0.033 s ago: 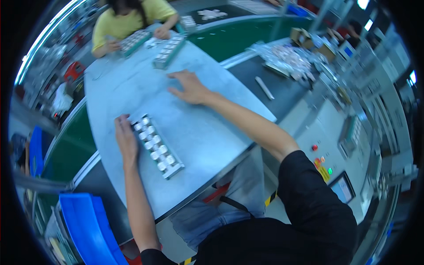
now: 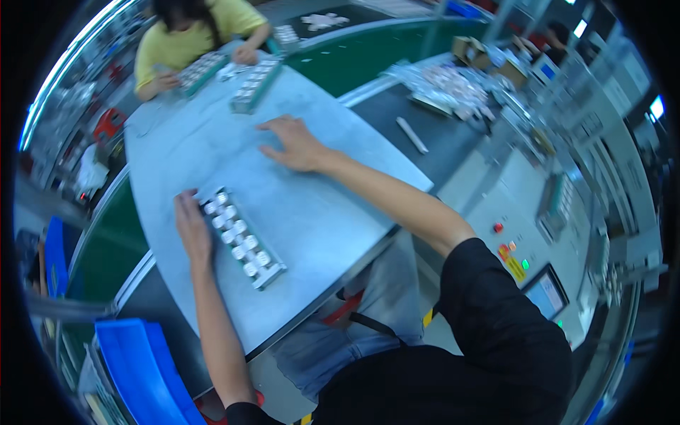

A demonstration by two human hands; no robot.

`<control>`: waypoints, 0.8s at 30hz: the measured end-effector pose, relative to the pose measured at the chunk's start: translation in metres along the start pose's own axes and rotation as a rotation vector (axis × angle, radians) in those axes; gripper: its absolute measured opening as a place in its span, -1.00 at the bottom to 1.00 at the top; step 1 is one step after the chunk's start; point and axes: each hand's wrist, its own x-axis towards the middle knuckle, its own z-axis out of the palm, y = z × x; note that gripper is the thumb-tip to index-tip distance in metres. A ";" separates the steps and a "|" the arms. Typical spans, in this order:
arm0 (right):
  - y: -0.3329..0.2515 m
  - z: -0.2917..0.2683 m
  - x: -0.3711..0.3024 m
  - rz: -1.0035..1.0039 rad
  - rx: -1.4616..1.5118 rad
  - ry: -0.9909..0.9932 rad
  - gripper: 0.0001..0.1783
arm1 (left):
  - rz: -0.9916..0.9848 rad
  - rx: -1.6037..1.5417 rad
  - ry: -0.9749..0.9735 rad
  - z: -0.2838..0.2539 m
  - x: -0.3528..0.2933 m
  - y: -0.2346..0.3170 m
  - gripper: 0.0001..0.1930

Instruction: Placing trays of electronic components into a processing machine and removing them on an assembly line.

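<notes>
A narrow green tray lies slanted on the pale metal table, with white square pieces standing in two rows. Along its left side rests my left hand, fingers stretched out, the tips by the tray's far left corner. Whether they touch the tray I cannot tell. My right hand is farther off to the right, over the table, its thumb and forefinger spread and nothing between them.
Across the table, a person in a yellow top handles a similar tray; another tray lies beside it. A blue bin stands lower left. At right are a control panel and a white bar.
The whole view has shifted slightly, with the scene sliding to the left. Both hands and the tray keep about the same places on the table.
</notes>
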 end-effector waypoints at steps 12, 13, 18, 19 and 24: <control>-0.062 -0.121 -0.198 0.415 -0.219 0.435 -0.63 | -0.004 -0.009 -0.129 0.007 0.009 -0.020 -0.35; -0.065 -0.139 -0.218 0.446 -0.244 0.512 -0.64 | -0.042 0.000 -0.149 0.007 0.006 -0.011 -0.34; -0.070 -0.234 -0.316 0.602 -0.641 0.879 -0.71 | -0.065 0.018 -0.117 0.009 0.009 -0.015 -0.29; -0.072 -0.256 -0.336 0.634 -0.747 0.925 -0.67 | -0.081 0.004 -0.142 0.008 0.013 -0.020 -0.29; -0.055 -0.321 -0.408 0.951 -1.163 1.070 -0.27 | -0.039 0.010 -0.133 0.011 0.018 -0.026 -0.31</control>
